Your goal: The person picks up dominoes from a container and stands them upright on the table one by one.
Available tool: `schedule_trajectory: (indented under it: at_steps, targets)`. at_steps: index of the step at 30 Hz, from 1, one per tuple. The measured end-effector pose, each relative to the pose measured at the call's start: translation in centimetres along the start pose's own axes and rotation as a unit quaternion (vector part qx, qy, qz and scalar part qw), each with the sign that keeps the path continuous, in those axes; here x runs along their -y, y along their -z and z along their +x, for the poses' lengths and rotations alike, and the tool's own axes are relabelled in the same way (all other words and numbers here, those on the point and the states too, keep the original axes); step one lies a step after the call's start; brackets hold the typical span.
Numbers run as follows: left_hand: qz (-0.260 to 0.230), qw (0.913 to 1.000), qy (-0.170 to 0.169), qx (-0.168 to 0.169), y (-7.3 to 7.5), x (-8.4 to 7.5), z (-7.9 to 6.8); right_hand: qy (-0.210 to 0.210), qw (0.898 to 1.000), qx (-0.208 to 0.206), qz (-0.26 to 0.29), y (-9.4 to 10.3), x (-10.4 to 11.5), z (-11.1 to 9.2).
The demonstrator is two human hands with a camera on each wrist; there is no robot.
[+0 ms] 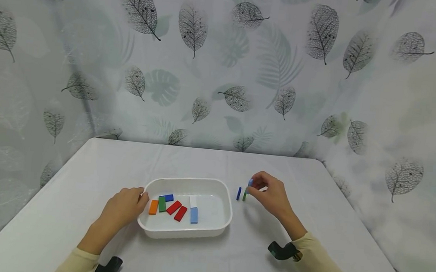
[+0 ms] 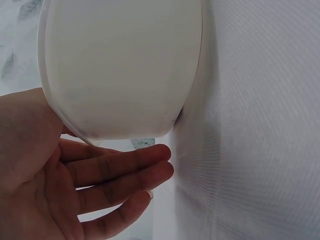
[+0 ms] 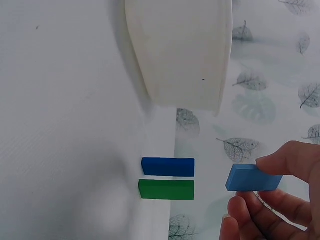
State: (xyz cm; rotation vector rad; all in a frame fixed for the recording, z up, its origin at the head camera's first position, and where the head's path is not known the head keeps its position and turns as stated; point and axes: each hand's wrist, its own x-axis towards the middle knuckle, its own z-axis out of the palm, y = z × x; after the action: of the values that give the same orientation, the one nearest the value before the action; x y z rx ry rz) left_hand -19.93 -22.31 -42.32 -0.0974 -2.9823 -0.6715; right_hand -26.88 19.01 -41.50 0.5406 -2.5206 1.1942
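My right hand (image 1: 272, 197) pinches a light blue domino block (image 3: 250, 178) between thumb and fingers, raised above the table to the right of the tray. Under and beside it, a dark blue block (image 3: 170, 167) and a green block (image 3: 167, 190) stand upright on their ends, side by side with a narrow gap. The left hand (image 1: 124, 207) holds the left end of the white tray (image 1: 184, 234) at its rim, the other fingers spread loosely outside the wall. Inside the tray lie an orange block (image 1: 153, 207), two red blocks (image 1: 181, 213) and several others in green, blue, white and light blue.
A white cloth covers the table (image 1: 191, 267). Behind it and at both sides hangs a leaf-patterned curtain (image 1: 216, 66). Each wrist carries a black camera mount (image 1: 282, 250) close above the cloth.
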Motion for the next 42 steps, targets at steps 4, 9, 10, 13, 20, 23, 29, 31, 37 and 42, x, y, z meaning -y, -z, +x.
schedule_trajectory:
  at_steps: [4, 9, 10, 13, 20, 23, 29, 31, 37, 42]
  targets:
    - [-0.001, 1.0000, -0.001, 0.001, -0.1, 0.0, 0.0, -0.021, 1.000, 0.002, -0.014, 0.1, -0.6, -0.2]
    - [0.003, 1.0000, -0.003, 0.001, 0.0, 0.0, 0.0, -0.043, 0.999, 0.018, -0.021, 0.1, -1.2, -0.3]
    - [0.003, 1.0000, -0.003, 0.001, 0.0, 0.0, 0.0, -0.045, 0.998, 0.022, -0.023, 0.1, -1.3, -0.3]
    - [0.006, 1.0000, -0.003, 0.002, 0.1, 0.0, 0.0, -0.051, 0.998, 0.034, -0.028, 0.0, -1.5, -0.2]
    - [0.002, 1.0000, -0.007, 0.004, -0.2, 0.1, 0.2, -0.055, 0.995, 0.058, -0.058, 0.0, -2.1, 0.0]
    - [0.002, 1.0000, -0.006, 0.004, -0.3, 0.1, 0.2, -0.070, 0.993, 0.067, -0.064, -0.2, -2.6, 0.0]
    - [0.002, 1.0000, -0.004, 0.005, -0.2, 0.1, 0.1, -0.083, 0.991, 0.081, -0.072, -0.5, -3.3, 0.1]
    - [0.001, 1.0000, -0.003, 0.005, -0.1, 0.0, 0.1, -0.083, 0.990, 0.085, -0.075, -0.6, -3.4, 0.1]
    - [-0.003, 1.0000, -0.002, 0.006, 0.0, 0.0, 0.1, -0.080, 0.989, 0.093, -0.079, -0.6, -3.4, 0.2]
    - [-0.001, 1.0000, -0.001, 0.007, 0.0, 0.1, 0.1, -0.080, 0.989, 0.101, -0.076, -0.7, -3.6, 0.2]
